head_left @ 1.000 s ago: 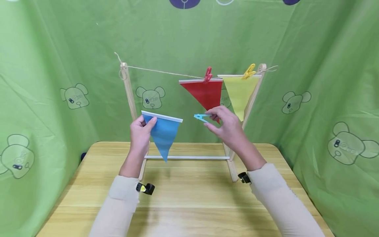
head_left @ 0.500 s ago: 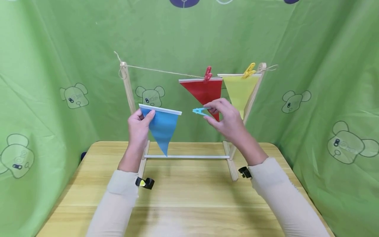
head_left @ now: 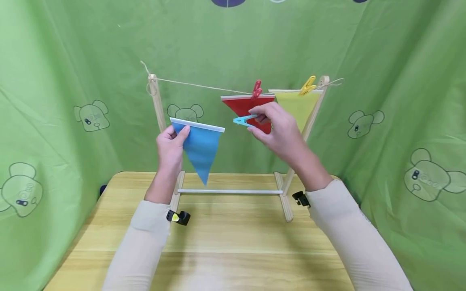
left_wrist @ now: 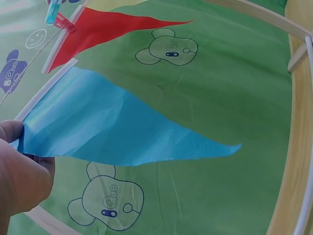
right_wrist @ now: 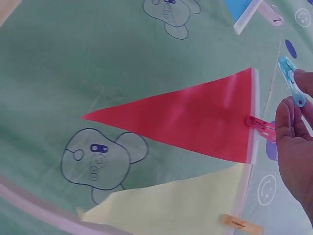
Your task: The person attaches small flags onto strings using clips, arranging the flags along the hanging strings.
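A blue triangular pennant (head_left: 202, 149) with a white top edge hangs from my left hand (head_left: 170, 147), thumb in front at its upper left corner. In the left wrist view the blue pennant (left_wrist: 112, 122) is spread out, its tip free. My right hand (head_left: 278, 125) pinches a light blue clothespin (head_left: 243, 120) by its handles, between thumb and fingers. The clothespin is a short way right of the pennant, apart from it. Behind that hand, a red pennant (head_left: 240, 106) hangs from a string (head_left: 198, 85) by a red clothespin (head_left: 257, 89).
A yellow pennant (head_left: 299, 107) hangs at the right by a yellow clothespin (head_left: 308, 85). The string is tied between two wooden posts (head_left: 157, 105) joined low by a white rod (head_left: 229, 191). The stand is on a wooden table (head_left: 218, 238), with green curtain (head_left: 204, 44) around.
Both hands have risen toward the string, carrying the blue pennant and the clothespin. The right hand rose more and now covers part of the red pennant.
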{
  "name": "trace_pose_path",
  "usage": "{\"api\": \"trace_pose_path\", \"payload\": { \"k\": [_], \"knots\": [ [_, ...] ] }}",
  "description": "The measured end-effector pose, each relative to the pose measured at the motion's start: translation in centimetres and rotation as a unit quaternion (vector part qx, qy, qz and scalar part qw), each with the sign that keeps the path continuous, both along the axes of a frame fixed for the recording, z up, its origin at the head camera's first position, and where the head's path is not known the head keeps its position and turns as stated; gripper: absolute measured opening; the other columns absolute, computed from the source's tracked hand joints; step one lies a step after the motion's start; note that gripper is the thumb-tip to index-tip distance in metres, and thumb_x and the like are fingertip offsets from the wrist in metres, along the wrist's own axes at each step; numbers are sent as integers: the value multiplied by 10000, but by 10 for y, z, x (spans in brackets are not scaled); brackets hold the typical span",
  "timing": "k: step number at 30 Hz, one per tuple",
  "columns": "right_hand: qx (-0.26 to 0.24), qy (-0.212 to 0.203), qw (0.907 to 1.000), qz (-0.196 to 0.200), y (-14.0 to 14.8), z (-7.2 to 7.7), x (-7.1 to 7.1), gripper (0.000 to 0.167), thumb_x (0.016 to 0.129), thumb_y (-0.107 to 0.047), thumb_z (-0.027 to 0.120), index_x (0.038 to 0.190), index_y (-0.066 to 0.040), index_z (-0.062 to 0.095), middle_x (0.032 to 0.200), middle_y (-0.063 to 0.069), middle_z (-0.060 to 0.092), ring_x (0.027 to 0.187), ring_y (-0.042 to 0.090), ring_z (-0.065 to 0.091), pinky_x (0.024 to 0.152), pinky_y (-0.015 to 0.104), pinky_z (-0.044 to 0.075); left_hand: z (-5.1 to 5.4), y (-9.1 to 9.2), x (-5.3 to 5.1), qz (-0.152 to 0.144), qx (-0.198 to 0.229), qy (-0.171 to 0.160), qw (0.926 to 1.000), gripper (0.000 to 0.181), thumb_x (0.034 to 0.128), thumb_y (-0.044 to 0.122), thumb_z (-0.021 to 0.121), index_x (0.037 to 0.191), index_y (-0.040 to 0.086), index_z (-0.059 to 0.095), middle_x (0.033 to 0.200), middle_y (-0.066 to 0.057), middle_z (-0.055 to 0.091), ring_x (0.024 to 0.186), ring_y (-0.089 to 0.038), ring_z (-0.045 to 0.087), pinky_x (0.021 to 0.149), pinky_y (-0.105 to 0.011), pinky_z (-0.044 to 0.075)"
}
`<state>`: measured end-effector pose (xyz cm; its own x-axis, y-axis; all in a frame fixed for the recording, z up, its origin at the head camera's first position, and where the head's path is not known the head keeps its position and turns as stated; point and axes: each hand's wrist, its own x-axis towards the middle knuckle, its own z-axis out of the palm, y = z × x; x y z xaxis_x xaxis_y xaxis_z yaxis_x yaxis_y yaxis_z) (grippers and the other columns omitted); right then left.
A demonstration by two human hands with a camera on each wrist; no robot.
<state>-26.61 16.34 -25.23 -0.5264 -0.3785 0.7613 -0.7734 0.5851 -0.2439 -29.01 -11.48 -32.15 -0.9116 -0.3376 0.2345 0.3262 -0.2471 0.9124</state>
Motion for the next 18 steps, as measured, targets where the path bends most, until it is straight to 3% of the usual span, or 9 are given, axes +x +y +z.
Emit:
{"api": "trace_pose_path", "payload": {
  "k": [7,18],
  "knots": [
    [-140,38,9998,120,-8,13,-1,338,858,-40,831,1148,31,673,1146,155,667,953,230,657,841,376,607,12,1,0,-98,451,74,9989,297,941,64,744,1210,-55,700,1066,-72,713,1096,-205,675,1043,-313,547],
    [82,97,9999,50,-19,29,-6,305,897,-88,805,1170,-2,698,1114,134,667,942,217,638,834,368,579,23,-1,-7,-193,870,227,9958,184,933,37,746,1105,-31,737,1000,-63,703,989,-173,660,1008,-336,566]
  ]
}}
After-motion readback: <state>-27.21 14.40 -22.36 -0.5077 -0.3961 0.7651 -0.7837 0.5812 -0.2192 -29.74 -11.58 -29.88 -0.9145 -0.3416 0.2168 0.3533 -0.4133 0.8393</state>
